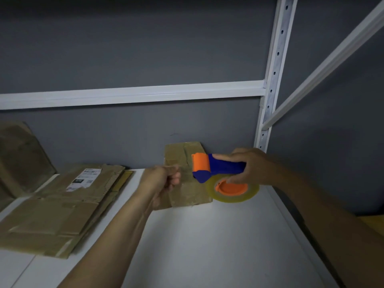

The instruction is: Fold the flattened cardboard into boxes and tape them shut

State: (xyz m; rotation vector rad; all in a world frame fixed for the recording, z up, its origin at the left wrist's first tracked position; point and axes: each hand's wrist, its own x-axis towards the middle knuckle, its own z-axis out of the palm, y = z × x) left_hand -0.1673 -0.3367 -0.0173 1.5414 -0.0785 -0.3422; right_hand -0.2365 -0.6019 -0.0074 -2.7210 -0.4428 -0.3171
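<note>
Right hand (251, 167): fingers and thumb wrapped round the blue handle of the tape dispenser (220, 167), held above the white shelf (207, 246) near its back right corner.
Dispenser: orange roller at the front, facing left. The tape roll (234, 197), clear and yellowish on an orange hub, sits beneath.
Left hand (164, 179): fingers curled into a fist just left of the roller. Whether it pinches tape or cardboard cannot be told.
Cardboard piece (187, 192): brown, creased, glossy with tape, behind both hands by the grey wall. Its left edge is hidden by the left hand, its upper right by the dispenser.
Flattened cardboard stack (58, 210): on the shelf's left, with a shipping label (84, 177) on top, print illegible.
</note>
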